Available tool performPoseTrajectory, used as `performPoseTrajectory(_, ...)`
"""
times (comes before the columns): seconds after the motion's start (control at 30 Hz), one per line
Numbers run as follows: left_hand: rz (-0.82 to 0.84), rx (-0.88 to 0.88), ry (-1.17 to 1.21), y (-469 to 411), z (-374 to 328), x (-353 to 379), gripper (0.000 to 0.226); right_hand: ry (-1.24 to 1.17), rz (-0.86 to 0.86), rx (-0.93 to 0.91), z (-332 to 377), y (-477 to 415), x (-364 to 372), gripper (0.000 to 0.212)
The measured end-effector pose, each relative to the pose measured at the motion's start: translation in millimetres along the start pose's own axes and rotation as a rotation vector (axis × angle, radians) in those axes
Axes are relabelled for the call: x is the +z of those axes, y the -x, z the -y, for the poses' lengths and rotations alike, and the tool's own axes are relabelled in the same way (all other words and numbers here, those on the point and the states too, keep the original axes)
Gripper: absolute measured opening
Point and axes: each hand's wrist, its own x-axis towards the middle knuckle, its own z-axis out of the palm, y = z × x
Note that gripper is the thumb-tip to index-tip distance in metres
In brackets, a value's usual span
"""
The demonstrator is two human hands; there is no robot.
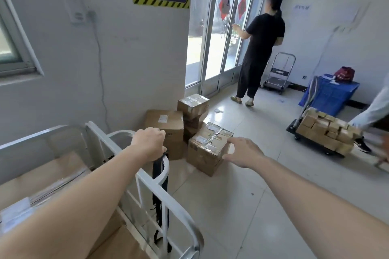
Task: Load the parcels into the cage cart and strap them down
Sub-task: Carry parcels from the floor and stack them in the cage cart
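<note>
Your cage cart (147,184) fills the lower left, its white rails close to the wall, and flat cardboard parcels (42,174) already lie inside it. Across the tiled floor (242,206), a person in black (261,48) stands at the glass door (223,48), and a loaded trolley (322,132) sits well apart on the right.

Just beyond the cart's corner, more parcels wait on the floor against the wall: a large brown box (166,130), a small stack (192,105) behind it, and nearest you a taped parcel (207,149), standing tilted.

A black strap (160,195) hangs down the outside of the cart from its top rail.

Your left grip (148,142) is curled over that top rail, right where the strap begins; you can't tell whether the fingers also catch the strap. Your right grip (242,153) is spread wide, fingers straight, thumb apart, holding nothing, at the right edge of the taped parcel; whether it touches the cardboard can't be told.
</note>
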Motion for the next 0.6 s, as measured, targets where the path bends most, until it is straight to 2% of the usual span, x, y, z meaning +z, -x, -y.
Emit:
performPoseTrajectory(0.1, 0.008, 0.025, -0.005, -47.8, -15.6, -2.5, 0.039, 0.002, -0.010, 0.011, -20.7, -38.5, -13.0, 0.052)
performPoseTrajectory(0.2, 0.023, 0.023, -0.019, -88.9, -30.1, -4.9, 0.044, -0.005, -0.003, 0.010, -41.6, -73.3, -23.9, 0.057)
performPoseTrajectory(0.33, 0.051, 0.018, -0.031, -143.1, -52.3, -0.1, 0.036, -0.005, 0.042, -0.003, -72.7, -124.6, -31.8, 0.060)
performPoseTrajectory(0.6, 0.133, -0.093, -0.014, -247.4, -110.7, 22.0, 0.042, 0.026, 0.097, -0.067, -153.1, -243.0, -45.1, 0.055)
